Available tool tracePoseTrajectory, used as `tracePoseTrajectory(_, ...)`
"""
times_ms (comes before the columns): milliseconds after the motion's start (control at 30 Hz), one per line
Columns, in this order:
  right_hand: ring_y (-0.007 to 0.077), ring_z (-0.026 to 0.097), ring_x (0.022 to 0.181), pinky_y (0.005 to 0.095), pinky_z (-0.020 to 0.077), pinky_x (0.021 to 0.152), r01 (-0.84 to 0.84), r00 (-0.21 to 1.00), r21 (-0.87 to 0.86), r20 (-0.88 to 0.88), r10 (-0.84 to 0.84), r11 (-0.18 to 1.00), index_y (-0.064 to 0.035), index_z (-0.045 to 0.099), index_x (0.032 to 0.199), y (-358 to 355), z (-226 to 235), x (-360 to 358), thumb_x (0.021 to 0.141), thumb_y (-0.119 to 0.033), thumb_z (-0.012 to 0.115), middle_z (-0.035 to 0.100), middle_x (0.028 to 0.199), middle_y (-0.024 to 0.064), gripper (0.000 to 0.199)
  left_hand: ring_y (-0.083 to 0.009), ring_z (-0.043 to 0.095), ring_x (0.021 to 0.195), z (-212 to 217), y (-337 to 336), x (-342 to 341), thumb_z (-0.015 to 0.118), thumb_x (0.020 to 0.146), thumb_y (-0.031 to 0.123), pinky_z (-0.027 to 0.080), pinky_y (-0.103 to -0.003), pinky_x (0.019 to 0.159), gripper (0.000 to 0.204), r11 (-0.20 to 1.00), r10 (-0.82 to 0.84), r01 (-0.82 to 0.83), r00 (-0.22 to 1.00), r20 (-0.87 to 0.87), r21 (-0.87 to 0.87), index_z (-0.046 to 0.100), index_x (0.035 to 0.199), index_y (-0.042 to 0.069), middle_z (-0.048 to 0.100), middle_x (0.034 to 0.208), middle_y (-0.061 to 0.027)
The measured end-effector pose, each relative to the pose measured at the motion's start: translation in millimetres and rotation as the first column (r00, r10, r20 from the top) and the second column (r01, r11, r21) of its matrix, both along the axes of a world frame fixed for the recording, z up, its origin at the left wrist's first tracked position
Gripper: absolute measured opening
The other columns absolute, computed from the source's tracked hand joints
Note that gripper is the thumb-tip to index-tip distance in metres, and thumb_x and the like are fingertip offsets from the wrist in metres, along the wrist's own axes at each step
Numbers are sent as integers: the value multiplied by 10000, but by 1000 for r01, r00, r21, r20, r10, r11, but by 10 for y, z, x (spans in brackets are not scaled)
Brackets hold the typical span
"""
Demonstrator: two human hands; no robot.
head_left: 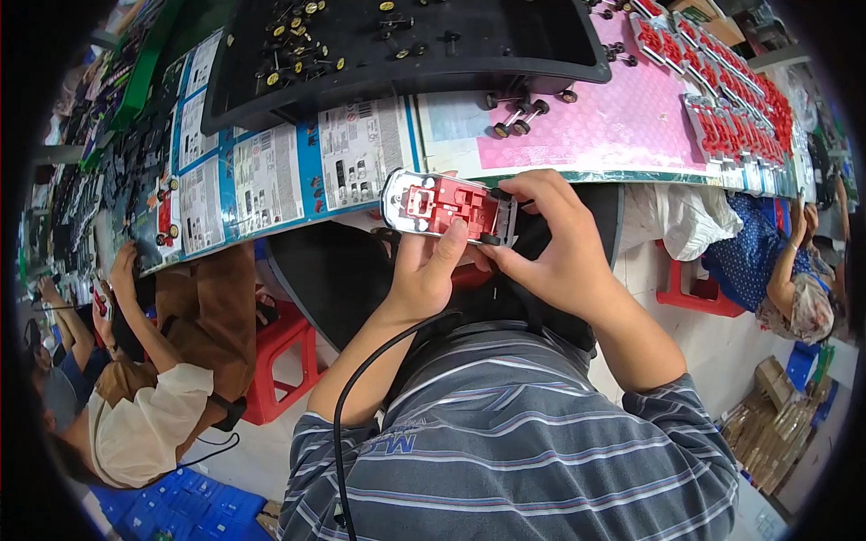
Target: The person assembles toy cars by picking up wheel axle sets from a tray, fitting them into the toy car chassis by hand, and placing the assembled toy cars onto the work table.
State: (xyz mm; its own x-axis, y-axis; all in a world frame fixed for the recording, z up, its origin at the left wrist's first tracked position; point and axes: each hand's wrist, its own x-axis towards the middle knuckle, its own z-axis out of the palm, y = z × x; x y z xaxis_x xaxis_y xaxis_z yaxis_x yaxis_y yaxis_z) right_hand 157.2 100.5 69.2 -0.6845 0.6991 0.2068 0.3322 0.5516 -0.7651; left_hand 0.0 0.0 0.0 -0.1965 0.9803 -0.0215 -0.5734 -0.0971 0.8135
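Observation:
A toy car (pixel 448 206) lies underside up in front of me, with a silver-grey body and a red inner base. My left hand (pixel 427 270) grips it from below, its thumb pressed on the red base. At the car's right end sits a wheel axle (pixel 492 238) with black wheels. My right hand (pixel 561 243) closes around that end, index finger and thumb on the two wheels. Whether the axle is fully seated in the car I cannot make out.
Beyond the car stands a black tray (pixel 406 77) holding loose wheel axles. More wheel axles (pixel 520 119) lie on pink bubble wrap (pixel 595 131). Rows of red-and-silver car bodies (pixel 735 131) fill the right side. A co-worker (pixel 153 415) sits at left, beside a red stool (pixel 284 361).

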Motion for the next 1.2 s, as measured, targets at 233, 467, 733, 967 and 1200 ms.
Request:
tracePoseTrajectory(233,363,625,1019,393,529,868,-91,995,-21,39,92,996,21,594,1188,32,40,-136,692,-67,810,605,1121,181,548,-165,666,912,-11,-26,-93,513,1063,291,573,-281,731,404,999,-1,4,996,87,-33,467,1333,-5,636,1141,-114)
tracePoseTrajectory(467,318,632,1017,379,533,848,-109,994,20,36,108,994,13,598,1221,149,205,-174,699,-208,887,612,1138,161,636,-164,669,895,39,-30,-146,506,1064,302,572,-287,718,403,998,52,-49,996,70,-47,463,1345,16,640,1139,-115)
tracePoseTrajectory(733,378,586,1093,427,502,932,-318,943,168,156,293,933,16,609,1220,216,457,-449,722,-154,850,582,1199,186,579,-197,676,908,124,-21,-236,522,1043,420,573,-310,728,563,995,94,-95,988,124,4,389,1421,24,627,1196,-155)
tracePoseTrajectory(967,359,597,1103,418,509,913,-220,974,185,97,205,958,-3,652,1067,162,328,-294,672,-172,885,584,1194,179,489,-195,678,914,159,-48,-314,533,1028,453,573,-303,700,638,995,104,-104,990,92,-4,353,1451,9,615,1201,-151)
tracePoseTrajectory(1200,369,583,1067,428,500,919,-281,956,168,136,260,945,-10,618,1224,94,238,-474,689,-164,872,575,1204,180,612,-297,565,1266,35,-38,-387,493,1042,403,547,-426,981,691,998,52,-55,992,110,22,218,1545,16,470,1432,-201)
